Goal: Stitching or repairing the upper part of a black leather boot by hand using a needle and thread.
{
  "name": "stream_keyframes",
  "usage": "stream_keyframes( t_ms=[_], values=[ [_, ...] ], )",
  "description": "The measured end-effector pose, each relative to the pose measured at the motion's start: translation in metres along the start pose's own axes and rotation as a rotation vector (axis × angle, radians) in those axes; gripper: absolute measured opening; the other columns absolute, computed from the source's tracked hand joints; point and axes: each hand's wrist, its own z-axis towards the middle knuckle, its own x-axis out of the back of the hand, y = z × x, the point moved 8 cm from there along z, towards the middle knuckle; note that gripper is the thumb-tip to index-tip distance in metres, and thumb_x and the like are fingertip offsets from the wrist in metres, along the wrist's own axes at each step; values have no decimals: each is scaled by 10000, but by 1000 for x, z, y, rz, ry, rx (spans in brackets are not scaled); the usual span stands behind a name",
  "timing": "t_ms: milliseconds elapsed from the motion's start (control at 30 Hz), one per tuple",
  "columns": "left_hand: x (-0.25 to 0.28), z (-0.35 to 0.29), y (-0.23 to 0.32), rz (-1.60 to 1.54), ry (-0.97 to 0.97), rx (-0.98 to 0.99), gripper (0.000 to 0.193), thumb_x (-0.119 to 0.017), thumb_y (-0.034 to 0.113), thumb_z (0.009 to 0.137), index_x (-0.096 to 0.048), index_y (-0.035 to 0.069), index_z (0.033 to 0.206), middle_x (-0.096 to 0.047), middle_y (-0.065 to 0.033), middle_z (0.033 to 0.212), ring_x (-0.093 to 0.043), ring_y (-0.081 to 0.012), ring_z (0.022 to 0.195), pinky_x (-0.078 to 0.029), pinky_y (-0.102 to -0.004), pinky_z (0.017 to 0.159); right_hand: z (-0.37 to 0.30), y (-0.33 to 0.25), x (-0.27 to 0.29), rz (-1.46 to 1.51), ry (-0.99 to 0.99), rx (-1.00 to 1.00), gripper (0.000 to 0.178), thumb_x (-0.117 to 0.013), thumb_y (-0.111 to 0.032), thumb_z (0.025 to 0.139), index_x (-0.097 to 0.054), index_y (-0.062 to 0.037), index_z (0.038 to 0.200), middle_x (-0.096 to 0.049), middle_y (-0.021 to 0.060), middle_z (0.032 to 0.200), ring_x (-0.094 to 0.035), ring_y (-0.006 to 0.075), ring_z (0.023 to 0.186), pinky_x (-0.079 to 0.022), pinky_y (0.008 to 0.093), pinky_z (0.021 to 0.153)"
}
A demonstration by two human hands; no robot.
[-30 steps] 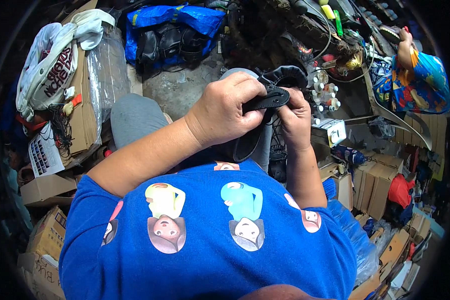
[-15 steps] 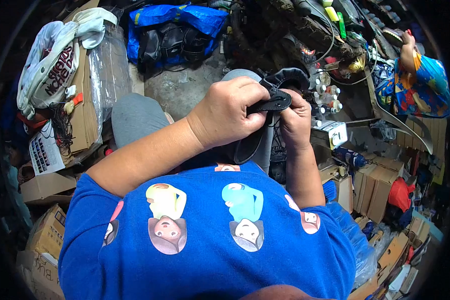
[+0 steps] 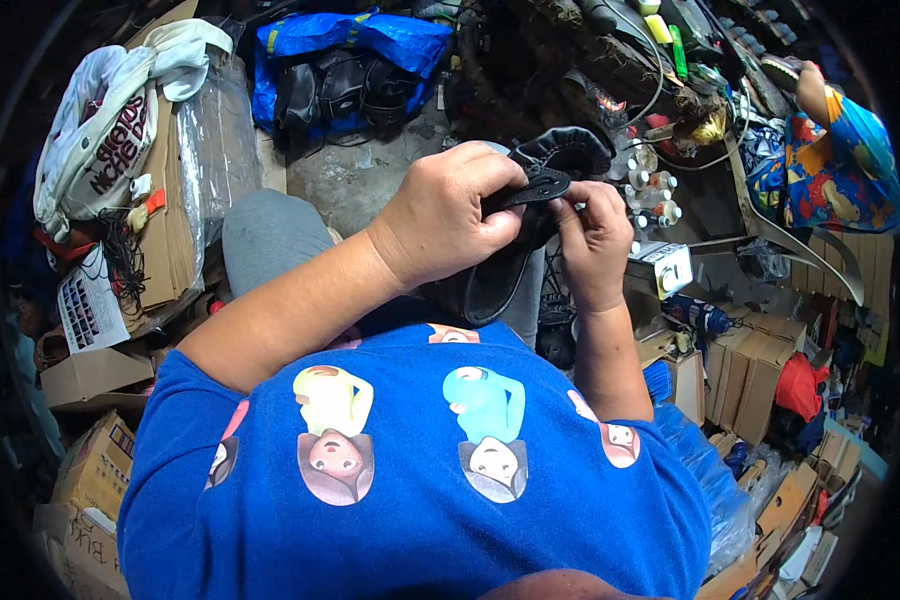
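Observation:
Above my lap I hold a black leather shoe upper (image 3: 497, 287), with a row of small holes along its raised flap and a gathered, curved edge at the far side. My left hand (image 3: 448, 212) is closed on the flap, fingers on top and thumb beneath. At the flap's right end my right hand (image 3: 595, 240) pinches the leather between thumb and fingers. Whether a small tool or thread is in the right fingers is too small to tell. The lower part of the upper hangs down in front of my shirt.
Ahead lies a blue bag (image 3: 410, 42) with black shoe pieces. Small bottles (image 3: 658, 195) and a white can (image 3: 667, 270) stand close to my right hand. Cardboard boxes (image 3: 755, 365) stack at right, a white cloth bag (image 3: 100, 140) at left. Another person's colourful clothing (image 3: 840, 175) shows far right.
The upper and my left hand have shifted slightly left. My right fingers have moved from beneath the flap to its tip, and the hand now shows more fully.

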Motion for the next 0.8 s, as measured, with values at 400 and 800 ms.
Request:
stream_keyframes(
  t_ms=[400, 800],
  values=[
    [59, 41, 9, 215, -462, 25, 159, -667, -14, 719, -651, 19, 874, -649, -126, 827, -635, -285, 803, -496, -333, 729, 1, -67, 14, 191, -434, 45, 208, -701, -127, 773, -697, -61, 970, -681, 101, 931, -636, 224, 854, -459, 315, 803],
    [-44, -3, -50, 404, -417, -166, 328, -648, 113, 685, -706, 224, 989, -599, -42, 1005, -527, -243, 1032, -387, -402, 895, 5, -6, 2, 73, -417, -162, 158, -656, -111, 817, -694, -22, 942, -663, 101, 918, -629, 201, 869, -480, 299, 779]
  ],
)
